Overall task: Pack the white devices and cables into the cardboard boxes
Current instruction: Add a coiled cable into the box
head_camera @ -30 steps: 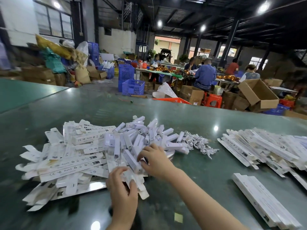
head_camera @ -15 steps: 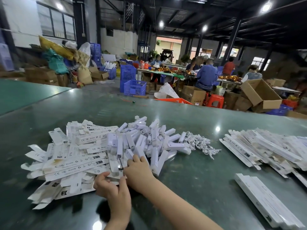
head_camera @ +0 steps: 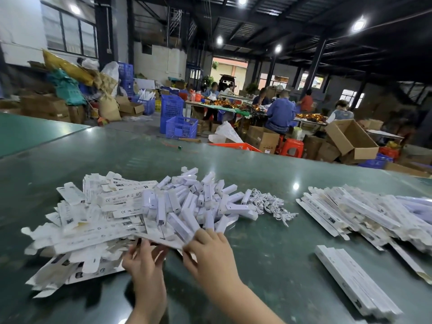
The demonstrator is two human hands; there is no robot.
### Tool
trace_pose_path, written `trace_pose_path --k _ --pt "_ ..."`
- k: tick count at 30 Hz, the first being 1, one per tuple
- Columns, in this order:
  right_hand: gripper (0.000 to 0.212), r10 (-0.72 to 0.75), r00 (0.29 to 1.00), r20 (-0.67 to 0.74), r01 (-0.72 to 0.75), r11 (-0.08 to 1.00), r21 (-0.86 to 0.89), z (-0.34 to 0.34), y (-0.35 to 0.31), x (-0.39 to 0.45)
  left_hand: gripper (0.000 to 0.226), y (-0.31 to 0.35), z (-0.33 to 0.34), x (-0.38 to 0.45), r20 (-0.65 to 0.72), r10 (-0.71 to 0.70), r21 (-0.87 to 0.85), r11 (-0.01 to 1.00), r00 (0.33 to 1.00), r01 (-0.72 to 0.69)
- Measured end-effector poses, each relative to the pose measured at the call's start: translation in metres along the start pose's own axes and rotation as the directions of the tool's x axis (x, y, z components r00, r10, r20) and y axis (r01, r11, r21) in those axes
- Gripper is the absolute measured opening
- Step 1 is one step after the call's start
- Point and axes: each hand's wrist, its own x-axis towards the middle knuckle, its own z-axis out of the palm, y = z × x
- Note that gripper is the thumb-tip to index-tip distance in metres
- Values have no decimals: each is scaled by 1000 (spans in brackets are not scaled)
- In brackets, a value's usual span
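Both hands work at the near edge of a heap on the green tabletop. The left hand has its fingers spread and lightly bent under and against one flat white box, which sticks out of the heap toward the person. The right hand meets the same flat box from the other side, thumb and fingers pinching its near edge, so the grip of each hand is on this one piece. The picture is a little blurred here, so the exact finger contact is hard to read.

The heap itself has two parts. On its left lie the unfolded flat boxes, white with small printed marks, piled loosely across one another. Touching them on the right lies the pile of white devices, short blocks lying every way. Just beside the devices, farther right, lies a tangle of white cables.

Well apart, on the right side of the tabletop, lies a second heap of long white boxes, and nearer the person a neat row of closed boxes lying side by side.

Beyond the tabletop are blue crates, brown cartons and seated workers at another table.
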Motion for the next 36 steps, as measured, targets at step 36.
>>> trace_pose_path --k 36 --pt "16 542 791 286 -576 498 648 -46 1 -54 40 67 42 -62 739 -145 228 973 658 -41"
